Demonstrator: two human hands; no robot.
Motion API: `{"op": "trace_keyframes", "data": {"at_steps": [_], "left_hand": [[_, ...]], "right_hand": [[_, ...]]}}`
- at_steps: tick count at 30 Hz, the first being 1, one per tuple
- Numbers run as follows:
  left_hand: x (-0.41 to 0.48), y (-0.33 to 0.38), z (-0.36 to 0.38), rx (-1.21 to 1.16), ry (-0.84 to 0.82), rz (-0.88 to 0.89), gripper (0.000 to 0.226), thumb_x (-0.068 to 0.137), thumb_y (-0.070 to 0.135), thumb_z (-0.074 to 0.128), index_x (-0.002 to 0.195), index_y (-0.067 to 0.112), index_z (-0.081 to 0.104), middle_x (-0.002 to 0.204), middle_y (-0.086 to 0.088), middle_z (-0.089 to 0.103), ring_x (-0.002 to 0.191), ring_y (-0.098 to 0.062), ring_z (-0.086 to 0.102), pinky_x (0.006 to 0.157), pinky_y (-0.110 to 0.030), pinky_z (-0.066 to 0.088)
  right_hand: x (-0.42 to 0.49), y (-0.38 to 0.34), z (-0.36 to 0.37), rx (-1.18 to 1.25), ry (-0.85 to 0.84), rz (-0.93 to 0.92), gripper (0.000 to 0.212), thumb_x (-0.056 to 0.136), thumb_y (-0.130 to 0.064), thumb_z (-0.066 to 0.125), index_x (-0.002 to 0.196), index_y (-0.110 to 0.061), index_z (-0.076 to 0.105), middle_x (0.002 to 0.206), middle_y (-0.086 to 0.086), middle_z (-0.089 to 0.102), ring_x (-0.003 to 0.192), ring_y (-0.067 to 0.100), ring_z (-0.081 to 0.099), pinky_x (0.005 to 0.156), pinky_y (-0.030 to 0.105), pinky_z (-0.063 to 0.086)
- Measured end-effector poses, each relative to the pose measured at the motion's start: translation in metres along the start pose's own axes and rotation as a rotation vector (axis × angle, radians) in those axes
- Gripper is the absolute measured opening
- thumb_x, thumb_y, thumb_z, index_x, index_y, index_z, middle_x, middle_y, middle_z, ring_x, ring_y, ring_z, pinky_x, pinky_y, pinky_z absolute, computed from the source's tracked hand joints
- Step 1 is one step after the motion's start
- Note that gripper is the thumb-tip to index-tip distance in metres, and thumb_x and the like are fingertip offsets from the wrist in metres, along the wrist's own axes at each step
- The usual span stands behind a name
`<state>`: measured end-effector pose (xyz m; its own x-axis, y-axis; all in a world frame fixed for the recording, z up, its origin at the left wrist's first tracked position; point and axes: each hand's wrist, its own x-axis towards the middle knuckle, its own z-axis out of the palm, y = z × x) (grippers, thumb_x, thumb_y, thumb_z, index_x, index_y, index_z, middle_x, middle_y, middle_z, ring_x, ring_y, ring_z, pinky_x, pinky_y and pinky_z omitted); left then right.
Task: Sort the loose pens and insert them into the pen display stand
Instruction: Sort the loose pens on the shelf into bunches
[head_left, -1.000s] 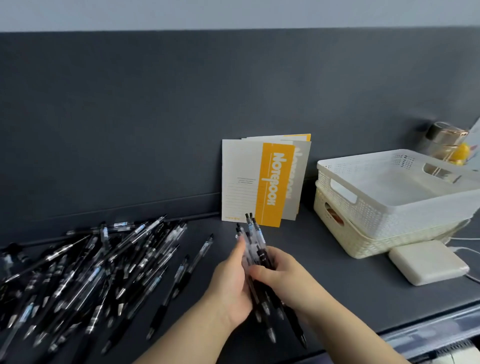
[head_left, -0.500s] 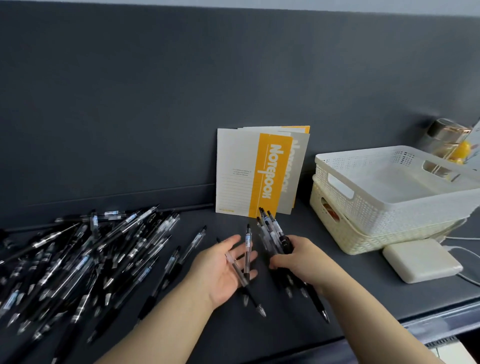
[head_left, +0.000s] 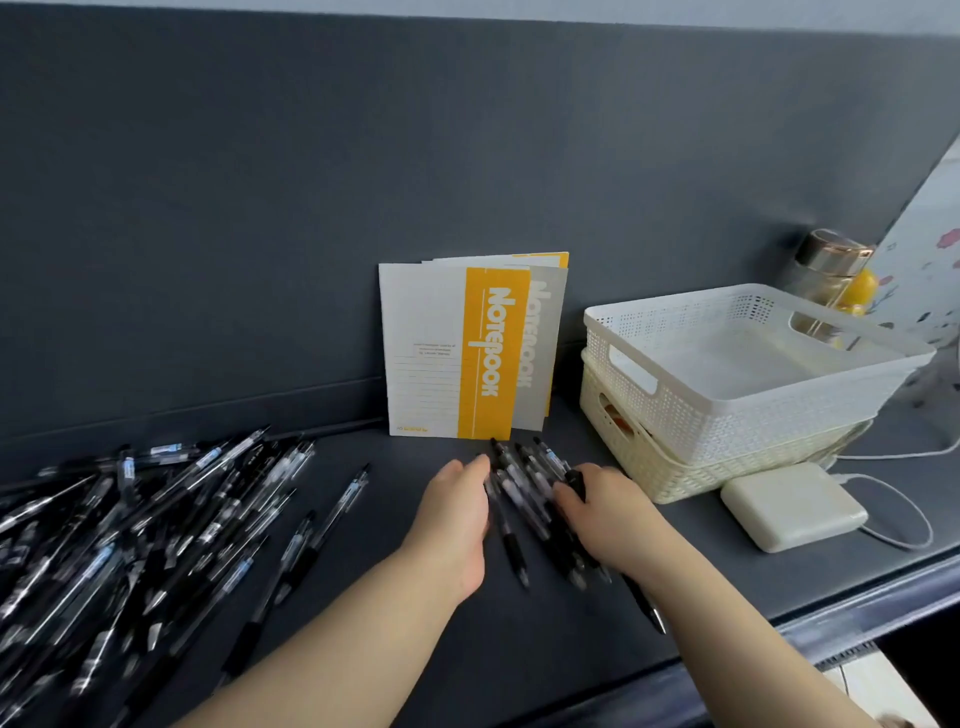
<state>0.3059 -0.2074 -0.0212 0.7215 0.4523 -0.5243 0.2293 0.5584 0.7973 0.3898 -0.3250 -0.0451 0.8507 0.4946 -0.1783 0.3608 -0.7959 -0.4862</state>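
- The left hand (head_left: 457, 525) is pressing straight fingers against the pen bundle (head_left: 519, 493) on the tabletop (head_left: 389, 493); the right hand (head_left: 610, 514) is gripping it.
- The pens are seeming light, stiff, slippery: I would grip mid-barrel.
- Behind, notebooks (head_left: 431, 353) are leaning; no stand is showing.

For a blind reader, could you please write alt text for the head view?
A left hand and right hand gather a bundle of pens on a dark desk; a loose pen pile lies left, a notebook stands behind, stacked baskets right.
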Motion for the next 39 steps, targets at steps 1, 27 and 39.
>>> {"op": "trace_keyframes", "data": {"at_steps": [1,27,39], "left_hand": [[-0.001,-0.007,-0.004,0.071,-0.005,0.005,0.029,0.099,0.013,0.044,0.127,0.013,0.051,0.107,0.004,0.058,0.097,-0.008,0.054,0.100,-0.032,0.034],[0.004,0.004,-0.062,1.399,0.152,0.493,0.040,0.096,0.031,0.045,0.135,0.024,0.045,0.132,0.005,0.046,0.117,-0.012,0.049,0.090,-0.024,0.042],[-0.013,0.035,-0.142,1.624,0.423,0.467,0.025,0.092,0.029,0.049,0.114,0.022,0.057,0.111,0.004,0.061,0.104,-0.019,0.059,0.079,-0.033,0.048]], "right_hand": [[0.000,0.002,-0.001,-0.038,0.024,-0.002,0.027,0.096,-0.036,0.043,0.098,-0.011,0.053,0.099,0.007,0.052,0.079,0.021,0.052,0.067,0.028,0.038],[-0.001,-0.038,-0.018,-0.142,0.060,-0.193,0.033,0.097,-0.038,0.037,0.072,-0.017,0.037,0.069,-0.002,0.045,0.070,0.022,0.047,0.060,0.032,0.032],[-0.008,-0.127,0.038,-0.128,-0.103,-0.318,0.019,0.094,-0.029,0.046,0.082,-0.015,0.040,0.078,0.000,0.052,0.081,0.026,0.053,0.061,0.030,0.035]]}}
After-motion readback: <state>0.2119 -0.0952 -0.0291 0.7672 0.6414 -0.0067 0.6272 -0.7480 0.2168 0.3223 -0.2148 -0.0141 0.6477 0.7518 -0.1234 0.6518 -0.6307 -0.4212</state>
